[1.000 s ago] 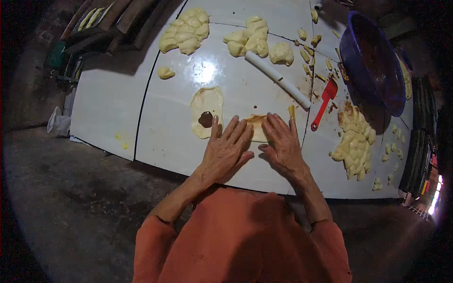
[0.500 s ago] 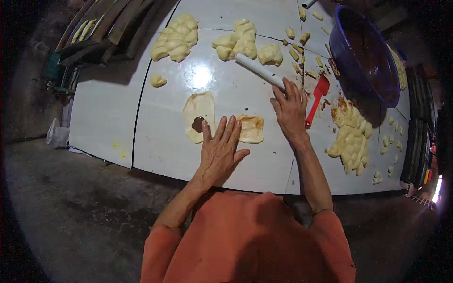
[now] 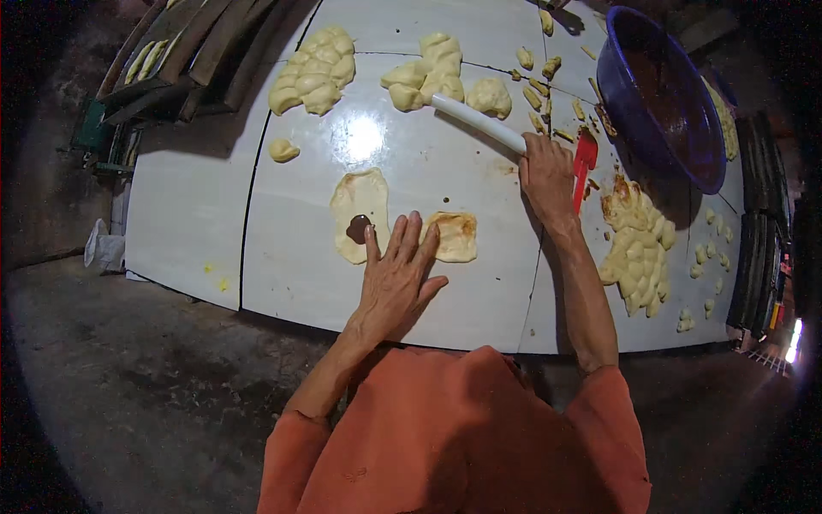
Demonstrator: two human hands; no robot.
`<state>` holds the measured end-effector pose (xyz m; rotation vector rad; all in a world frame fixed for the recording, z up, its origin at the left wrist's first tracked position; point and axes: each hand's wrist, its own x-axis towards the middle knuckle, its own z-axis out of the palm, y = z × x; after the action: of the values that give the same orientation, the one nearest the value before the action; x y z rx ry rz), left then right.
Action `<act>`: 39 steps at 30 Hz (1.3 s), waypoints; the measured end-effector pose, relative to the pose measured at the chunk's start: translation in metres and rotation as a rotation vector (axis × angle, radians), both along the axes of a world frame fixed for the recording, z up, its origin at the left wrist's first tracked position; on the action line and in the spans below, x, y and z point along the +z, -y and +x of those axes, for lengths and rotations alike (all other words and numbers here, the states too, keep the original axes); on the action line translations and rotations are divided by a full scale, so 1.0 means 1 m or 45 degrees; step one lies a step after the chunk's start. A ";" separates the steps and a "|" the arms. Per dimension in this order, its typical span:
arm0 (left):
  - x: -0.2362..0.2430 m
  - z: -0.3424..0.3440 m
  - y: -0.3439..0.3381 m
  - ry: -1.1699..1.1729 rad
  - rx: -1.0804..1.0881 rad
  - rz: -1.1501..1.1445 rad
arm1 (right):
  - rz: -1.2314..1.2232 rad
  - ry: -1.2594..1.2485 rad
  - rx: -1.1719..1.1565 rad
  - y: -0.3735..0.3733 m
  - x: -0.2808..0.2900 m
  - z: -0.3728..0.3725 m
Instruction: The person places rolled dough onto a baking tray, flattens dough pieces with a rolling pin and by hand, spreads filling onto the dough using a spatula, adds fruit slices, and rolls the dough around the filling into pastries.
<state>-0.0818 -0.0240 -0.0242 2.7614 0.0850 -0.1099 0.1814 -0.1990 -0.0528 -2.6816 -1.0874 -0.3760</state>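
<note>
My right hand (image 3: 550, 184) is closed around the near end of a white tube-shaped rolling pin (image 3: 479, 125), which slants away to the left across the table. A red spatula (image 3: 586, 158) lies just right of that hand, partly hidden by it. With fingers outstretched and holding nothing, my left hand (image 3: 396, 278) rests between two flattened dough pieces. One is a long flat dough piece (image 3: 364, 197) with a dark brown blob of filling (image 3: 360, 229) on it, by a fingertip. The other is a shorter dough piece (image 3: 454, 237) with a brown-smeared upper edge.
Dough ball clusters lie at the far left (image 3: 315, 73), far middle (image 3: 438, 68) and right (image 3: 638, 248). A single dough ball (image 3: 283, 151) sits on the left. A deep purple basin (image 3: 612, 86) stands at the far right, near scattered small dough strips (image 3: 536, 100). Dark trays (image 3: 214, 64) overhang the left corner.
My right hand has moved slightly right and away and has closed round the rolling pin's near end. The pin has shifted a little to the right. My left hand has hardly moved.
</note>
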 end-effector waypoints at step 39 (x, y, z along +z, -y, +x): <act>-0.024 0.079 -0.030 0.204 0.057 0.206 | -0.035 -0.528 0.395 0.001 0.027 -0.100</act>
<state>-0.0028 0.0064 -0.0478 2.9158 0.1175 0.1356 0.0812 -0.2002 -0.0258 -2.3982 -1.3396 0.2403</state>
